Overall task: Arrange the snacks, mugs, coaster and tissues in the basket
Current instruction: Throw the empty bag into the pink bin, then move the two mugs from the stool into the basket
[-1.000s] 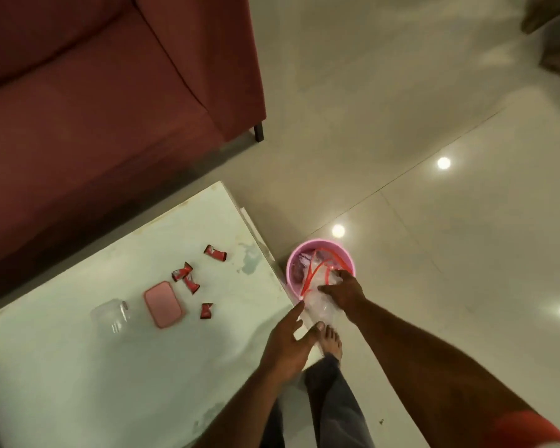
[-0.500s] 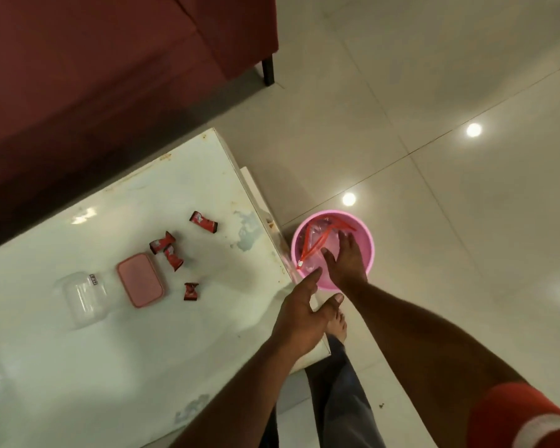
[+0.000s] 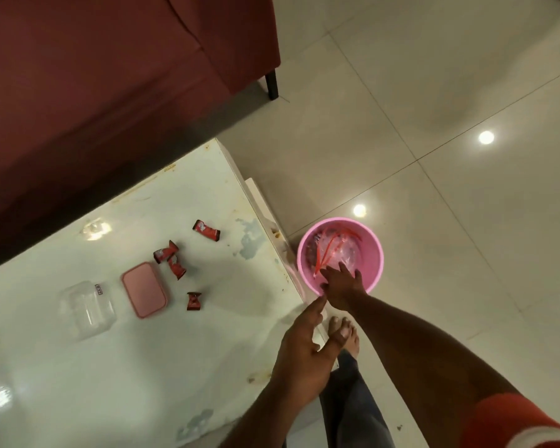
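A round pink basket [image 3: 374, 253] stands on the floor beside the table's right edge. Inside lies a clear bag [image 3: 346, 252] with red strips. My right hand [image 3: 341, 286] reaches over the basket's near rim, fingers spread, touching the bag. My left hand [image 3: 304, 354] hovers open over the table's right edge, holding nothing. Several red snack wrappers lie on the table: one [image 3: 206, 230] farthest back, two [image 3: 170, 258] together, one [image 3: 194, 301] nearest. A pink lid [image 3: 144, 290] and a clear plastic container [image 3: 86, 308] sit left of them.
The white table [image 3: 110, 367] fills the lower left. A dark red sofa [image 3: 110, 76] with a black leg [image 3: 271, 87] stands behind it. My bare foot [image 3: 345, 333] and trouser leg are on the tiled floor between table and basket.
My right hand has let go of the clear bag, which was above the basket's rim and now lies inside. The view has shifted down and nearer. My left hand stays open over the table edge.
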